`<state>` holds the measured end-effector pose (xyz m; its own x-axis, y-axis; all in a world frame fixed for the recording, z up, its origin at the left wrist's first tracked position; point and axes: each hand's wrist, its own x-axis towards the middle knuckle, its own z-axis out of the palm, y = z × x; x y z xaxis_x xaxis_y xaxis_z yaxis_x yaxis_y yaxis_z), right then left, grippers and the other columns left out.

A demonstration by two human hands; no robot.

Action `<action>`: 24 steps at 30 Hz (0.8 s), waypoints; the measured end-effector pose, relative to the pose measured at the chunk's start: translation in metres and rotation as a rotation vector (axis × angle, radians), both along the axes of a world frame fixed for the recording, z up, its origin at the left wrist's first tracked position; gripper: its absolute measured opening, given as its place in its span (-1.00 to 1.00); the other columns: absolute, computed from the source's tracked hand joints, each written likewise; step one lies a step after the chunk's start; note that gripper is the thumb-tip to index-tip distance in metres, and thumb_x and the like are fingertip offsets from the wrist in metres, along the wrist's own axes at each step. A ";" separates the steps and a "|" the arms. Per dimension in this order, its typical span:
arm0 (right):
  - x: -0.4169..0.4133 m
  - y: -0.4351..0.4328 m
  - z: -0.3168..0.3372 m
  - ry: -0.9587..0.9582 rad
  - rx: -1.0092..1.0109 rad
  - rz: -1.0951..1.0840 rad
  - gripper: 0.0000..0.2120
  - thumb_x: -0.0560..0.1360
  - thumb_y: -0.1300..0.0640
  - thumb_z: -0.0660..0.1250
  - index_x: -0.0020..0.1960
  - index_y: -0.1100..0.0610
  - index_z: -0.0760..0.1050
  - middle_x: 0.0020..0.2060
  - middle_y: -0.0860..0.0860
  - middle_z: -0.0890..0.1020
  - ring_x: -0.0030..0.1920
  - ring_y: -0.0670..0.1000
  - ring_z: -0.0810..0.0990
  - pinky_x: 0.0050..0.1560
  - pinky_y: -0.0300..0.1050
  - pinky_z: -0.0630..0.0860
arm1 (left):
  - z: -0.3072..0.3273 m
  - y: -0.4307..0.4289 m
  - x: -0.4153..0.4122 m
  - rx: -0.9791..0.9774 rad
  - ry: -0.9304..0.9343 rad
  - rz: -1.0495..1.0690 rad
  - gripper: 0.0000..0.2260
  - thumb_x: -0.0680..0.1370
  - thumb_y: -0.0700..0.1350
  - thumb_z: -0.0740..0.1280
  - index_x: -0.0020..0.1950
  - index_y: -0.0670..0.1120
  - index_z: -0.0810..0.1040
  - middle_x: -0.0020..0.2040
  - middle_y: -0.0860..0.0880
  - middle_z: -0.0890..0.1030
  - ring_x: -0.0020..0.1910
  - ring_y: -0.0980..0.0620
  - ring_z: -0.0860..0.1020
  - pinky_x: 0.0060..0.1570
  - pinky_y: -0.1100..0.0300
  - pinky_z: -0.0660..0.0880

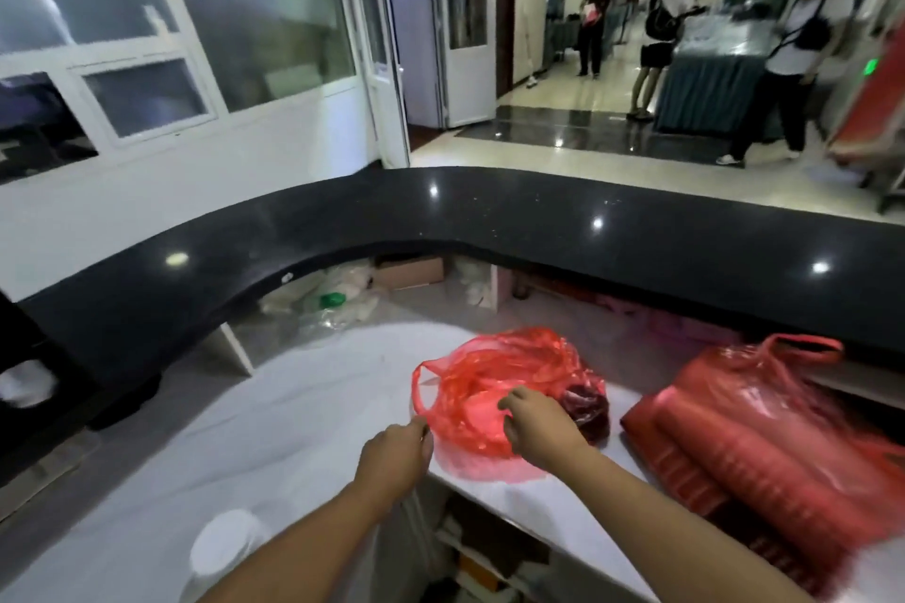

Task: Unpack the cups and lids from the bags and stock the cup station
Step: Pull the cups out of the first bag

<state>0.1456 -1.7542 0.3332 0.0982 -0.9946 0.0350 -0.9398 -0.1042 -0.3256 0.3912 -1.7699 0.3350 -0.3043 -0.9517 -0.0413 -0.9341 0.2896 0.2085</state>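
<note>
Left hand (397,450) pinches rim of small red bag (489,387); right hand (536,426) grips its film. Bag sits near front edge of table (303,406). My worry: thin film tears, contents slide off edge. Cup bag (764,431) lies just right. White table sits below black counter (489,211); lobby with people beyond.

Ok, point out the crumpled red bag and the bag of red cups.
crumpled red bag (494,372): head view, bunched top.
bag of red cups (764,446): head view, side over the stacks.

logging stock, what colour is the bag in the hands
The bag is translucent red; head view.
</note>
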 end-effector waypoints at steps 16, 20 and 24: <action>-0.040 -0.039 -0.049 0.247 0.376 -0.102 -0.46 0.53 -0.12 0.23 0.49 -0.07 0.32 0.42 0.02 0.45 0.42 0.18 0.37 0.47 0.17 0.17 | -0.066 -0.109 -0.100 0.208 0.178 -0.568 -0.59 0.63 0.08 0.19 0.47 0.04 0.41 0.35 0.01 0.51 0.32 -0.02 0.44 0.31 0.11 0.36; -0.064 -0.002 -0.069 0.240 0.288 -0.198 -0.57 0.51 -0.15 0.16 0.31 -0.04 0.50 0.41 0.07 0.47 0.41 0.18 0.44 0.42 0.16 0.37 | -0.081 -0.117 -0.123 0.329 0.460 -0.408 -0.74 0.66 -0.13 0.19 0.29 -0.06 0.56 0.17 -0.03 0.60 0.15 -0.01 0.55 0.17 0.18 0.43; -0.078 0.014 -0.092 0.056 0.340 -0.286 -0.59 0.61 -0.01 0.23 0.44 0.03 0.40 0.57 0.08 0.23 0.59 0.14 0.15 0.48 0.15 0.32 | -0.092 -0.130 -0.147 0.494 0.411 -0.301 -0.79 0.65 -0.15 0.23 0.12 -0.17 0.63 0.03 -0.14 0.67 0.02 -0.13 0.62 -0.06 0.14 0.43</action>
<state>0.0679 -1.7406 0.2411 -0.1901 -0.9360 -0.2963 -0.9322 0.2667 -0.2445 0.2440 -1.8997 0.2434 -0.6345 -0.7236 -0.2716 -0.6460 0.3036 0.7004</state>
